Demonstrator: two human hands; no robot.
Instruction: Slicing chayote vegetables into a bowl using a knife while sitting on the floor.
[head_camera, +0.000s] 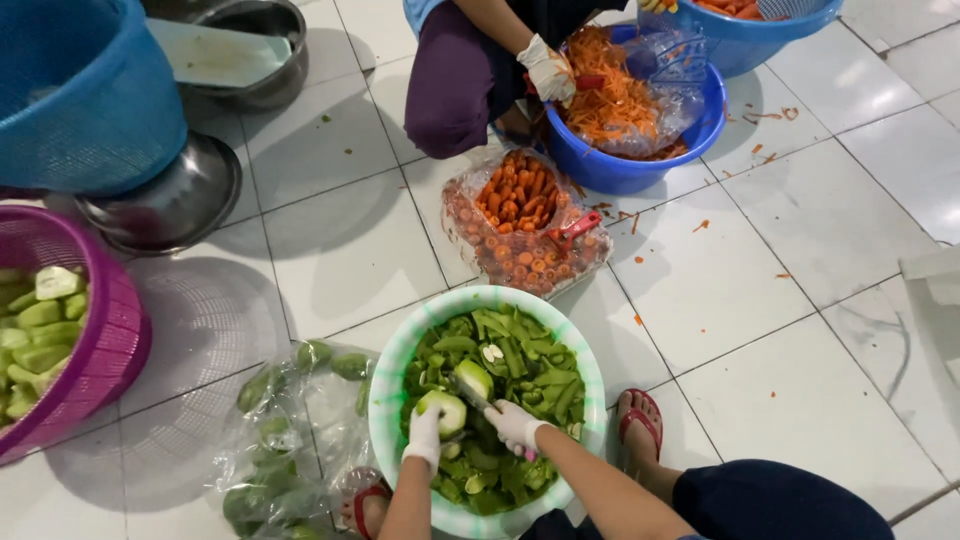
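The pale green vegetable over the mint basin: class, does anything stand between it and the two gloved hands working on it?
Nothing visible does. The left hand grips the pale green vegetable directly, and the right hand holds a knife against its cut face, above the peelings in the mint basin.

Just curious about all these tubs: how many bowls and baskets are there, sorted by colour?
Blue: 3
Steel bowls: 2
Purple basket: 1
Green-and-white bowl: 1
Total: 7

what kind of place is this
Probably a bulk food-prep area on a white tiled floor: a pale green plastic basin of green peelings, a blue plastic basin of shredded carrot, and stacked steel bowls.
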